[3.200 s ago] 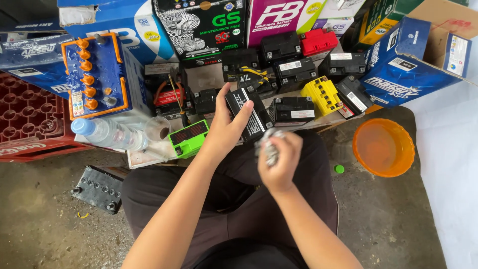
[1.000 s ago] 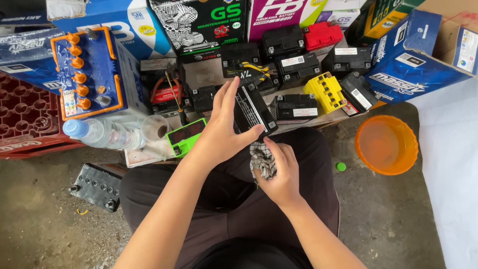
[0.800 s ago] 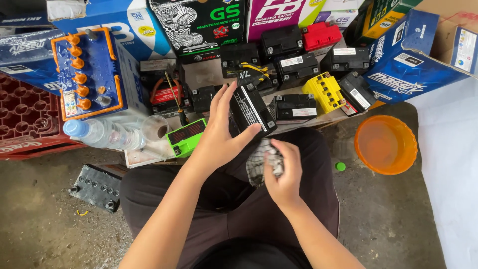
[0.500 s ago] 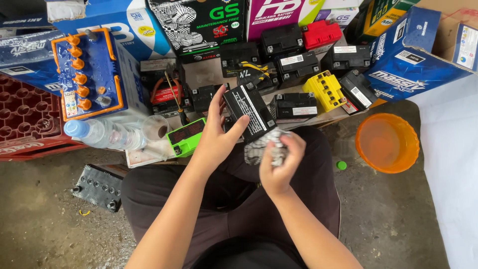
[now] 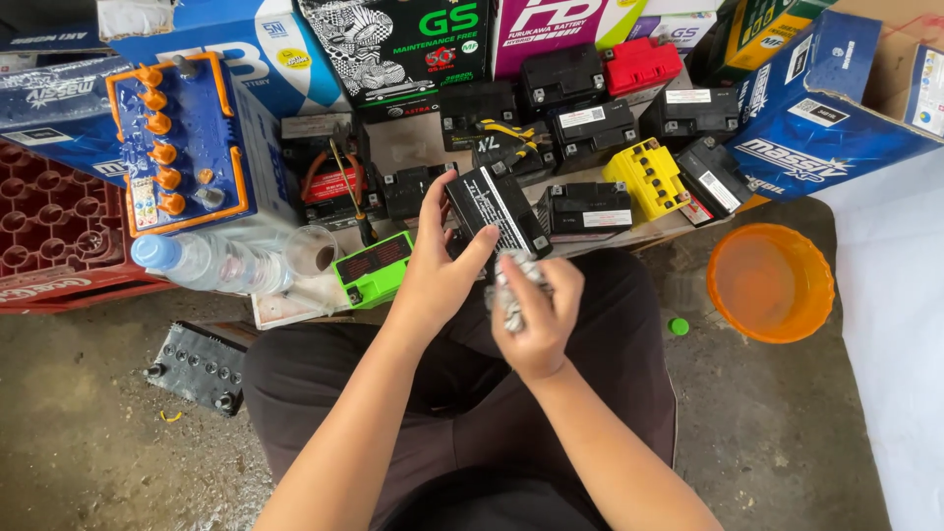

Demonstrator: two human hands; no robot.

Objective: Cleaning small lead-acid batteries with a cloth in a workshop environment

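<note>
My left hand (image 5: 438, 270) grips a small black battery (image 5: 497, 208) tilted up over my lap, thumb against its near face. Just below it my right hand (image 5: 536, 315) is closed on a crumpled grey cloth (image 5: 513, 293) pressed against the battery's lower edge. Both hands are above my dark trousers (image 5: 462, 393). A green battery (image 5: 372, 267) lies just left of my left wrist.
Several black batteries, a yellow one (image 5: 649, 177) and a red one (image 5: 639, 64) stand ahead among coloured boxes. A blue battery with orange caps (image 5: 182, 147), a water bottle (image 5: 202, 261), a red crate (image 5: 49, 231) and a flat black part (image 5: 197, 366) are on the left. An orange bowl (image 5: 769, 283) sits on the right.
My right hand with the cloth has shifted up and down against the battery's underside. My left hand has kept the battery raised, tilting it slightly.
</note>
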